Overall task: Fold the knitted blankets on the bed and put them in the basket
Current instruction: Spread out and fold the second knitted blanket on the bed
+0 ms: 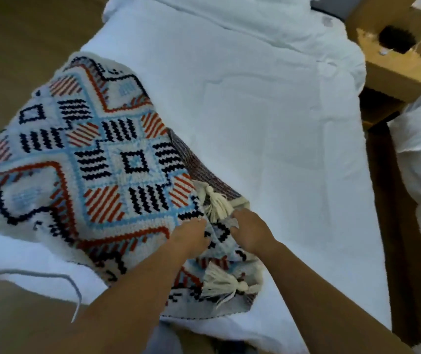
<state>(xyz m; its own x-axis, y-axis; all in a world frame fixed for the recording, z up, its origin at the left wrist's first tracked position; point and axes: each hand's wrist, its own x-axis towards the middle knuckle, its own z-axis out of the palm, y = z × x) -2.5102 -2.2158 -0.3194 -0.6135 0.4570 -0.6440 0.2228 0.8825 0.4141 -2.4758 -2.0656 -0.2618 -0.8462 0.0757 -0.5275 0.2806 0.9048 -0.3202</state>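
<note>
Two bare forearms are reaching forward from the bottom of the view, both hands meeting close together at the near right corner of one knitted blanket [81,162]. The left hand [191,236] is lying knuckles-up with its fingers curled down into the patterned fabric, gripping the edge. The right hand [249,231] is sitting just beside it, fingers bent and pinching a fold of the same blanket, with something pale and thin showing at its fingertips; blur is making it impossible to tell what that is. The blanket, patterned in white, light blue, red and dark navy diamonds, is lying spread across the left side of the white bed [268,111], its far-left edge hanging toward the floor. Two cream tassels are showing: one tassel [217,203] is resting just beyond the hands, a second tassel [219,279] is lying below them on a turned-over corner. One cardboard box [393,70] is standing beside the bed at upper right.
</note>
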